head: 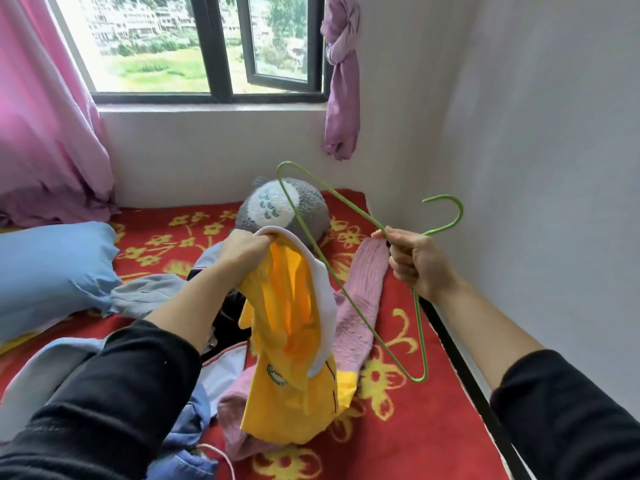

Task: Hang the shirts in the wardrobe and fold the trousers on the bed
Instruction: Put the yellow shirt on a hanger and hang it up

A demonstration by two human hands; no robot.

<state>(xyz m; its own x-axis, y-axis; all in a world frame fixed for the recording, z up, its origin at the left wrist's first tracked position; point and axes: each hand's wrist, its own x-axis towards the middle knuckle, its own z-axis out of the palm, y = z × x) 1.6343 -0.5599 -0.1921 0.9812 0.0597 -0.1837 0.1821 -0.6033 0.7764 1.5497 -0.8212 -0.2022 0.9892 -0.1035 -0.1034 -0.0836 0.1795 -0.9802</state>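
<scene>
My left hand (242, 251) grips the white collar of a yellow shirt (294, 386), which hangs bunched above the bed. My right hand (415, 261) holds a green wire hanger (360, 317) near the base of its hook, tilted so that one shoulder points at the window and the other at the bed. The hanger's long side runs just behind the shirt's collar; whether it is inside the shirt I cannot tell. A pink knitted garment (360, 306) lies on the red flowered blanket (433, 427) under the shirt. Other clothes in grey, white and blue are heaped below my left arm.
A grey plush toy (280, 209) sits by the wall under the window. A blue pillow (52, 271) lies at the left. Pink curtains hang at both sides of the window. The white wall and the bed's black frame edge (474, 379) run close on the right.
</scene>
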